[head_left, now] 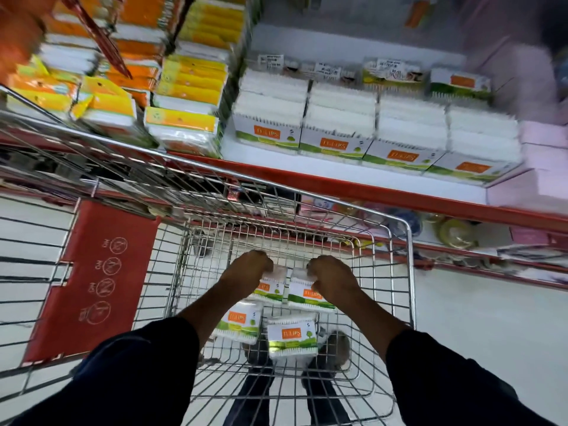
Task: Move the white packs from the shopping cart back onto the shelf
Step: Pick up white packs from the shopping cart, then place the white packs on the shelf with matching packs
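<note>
Both arms reach down into the wire shopping cart (410, 272). My left hand (249, 269) is closed on the top edge of a white pack (269, 292) with an orange label and green band. Beside it, my right hand (332, 276) grips a second white pack (307, 295) of the same kind. Two more white packs lie on the cart floor nearer me, one on the left (238, 321) and one on the right (292, 335). Above the cart, the white shelf (338, 176) holds rows of identical white packs (338, 130).
Yellow and orange packs (184, 96) fill the shelf section to the left. Red shelf edges (399, 198) run just beyond the cart's far rim. A red child-seat flap (98, 272) hangs on the cart's left. Pink packs (541, 155) sit at far right. My shoes show under the cart.
</note>
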`<state>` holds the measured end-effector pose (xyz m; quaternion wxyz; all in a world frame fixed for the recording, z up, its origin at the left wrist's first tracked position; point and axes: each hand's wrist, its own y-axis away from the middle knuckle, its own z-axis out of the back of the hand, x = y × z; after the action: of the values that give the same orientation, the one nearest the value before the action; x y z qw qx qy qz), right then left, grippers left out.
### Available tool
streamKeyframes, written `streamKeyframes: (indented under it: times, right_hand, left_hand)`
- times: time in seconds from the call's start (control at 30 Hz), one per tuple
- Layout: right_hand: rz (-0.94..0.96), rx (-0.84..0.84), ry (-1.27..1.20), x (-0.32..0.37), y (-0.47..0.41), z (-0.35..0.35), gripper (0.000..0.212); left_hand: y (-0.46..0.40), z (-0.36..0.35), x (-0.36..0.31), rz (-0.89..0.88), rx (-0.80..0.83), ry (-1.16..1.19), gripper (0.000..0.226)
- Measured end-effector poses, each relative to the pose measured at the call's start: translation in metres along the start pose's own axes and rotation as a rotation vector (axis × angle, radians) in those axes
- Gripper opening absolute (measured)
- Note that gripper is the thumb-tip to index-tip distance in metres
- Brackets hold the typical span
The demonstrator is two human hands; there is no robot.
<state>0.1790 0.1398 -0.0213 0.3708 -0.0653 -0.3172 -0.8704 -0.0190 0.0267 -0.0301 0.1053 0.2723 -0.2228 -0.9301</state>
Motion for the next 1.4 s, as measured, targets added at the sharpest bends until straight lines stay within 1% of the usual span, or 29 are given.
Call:
streamKeyframes:
  times: [0.1, 0.2, 0.33, 0.43, 0.53, 0.6, 0.7, 0.8, 0.93, 1.13, 1.4]
  right_hand:
    - [-0.012, -0.097, -0.040, 0.019, 0.015, 0.018, 0.025]
    - [-0.023, -0.236, -0.043, 0.040, 0.034, 0.046, 0.030]
    - [-0.024, -0.397, 0.011, 0.070, 0.065, 0.094, 0.034]
    - [-0.031, -0.535, 0.019, 0.087, 0.090, 0.135, 0.040]
    - [-0.015, -0.631, -0.001, 0.101, 0.109, 0.172, 0.045]
    - [0.018, -0.709, -0.035, 0.106, 0.116, 0.195, 0.044]
    - [0.055, -0.788, -0.078, 0.104, 0.117, 0.221, 0.036]
    - [0.030, -0.832, -0.085, 0.098, 0.107, 0.235, 0.031]
    - [0.011, -0.846, -0.072, 0.090, 0.089, 0.243, 0.029]
    - [-0.004, -0.823, -0.046, 0.087, 0.065, 0.245, 0.028]
    - [-0.019, -0.761, 0.018, 0.086, 0.041, 0.231, 0.034]
  left_hand:
    - [0.022, 0.022, -0.014, -0.005, -0.085, -0.032, 0.054]
    - [0.046, 0.049, -0.026, -0.014, -0.213, -0.076, 0.057]
    - [0.080, 0.091, -0.044, -0.084, -0.387, -0.165, 0.051]
    - [0.102, 0.131, -0.062, -0.109, -0.497, -0.144, 0.045]
    - [0.119, 0.170, -0.086, -0.167, -0.600, -0.117, 0.039]
    - [0.124, 0.192, -0.100, -0.195, -0.659, -0.122, 0.038]
    - [0.120, 0.220, -0.113, -0.219, -0.736, -0.095, 0.036]
    - [0.108, 0.238, -0.122, -0.235, -0.792, -0.089, 0.034]
    - [0.085, 0.247, -0.124, -0.226, -0.814, -0.077, 0.033]
    - [0.057, 0.245, -0.118, -0.194, -0.803, -0.096, 0.036]
    - [0.034, 0.232, -0.107, -0.156, -0.746, -0.120, 0.041]
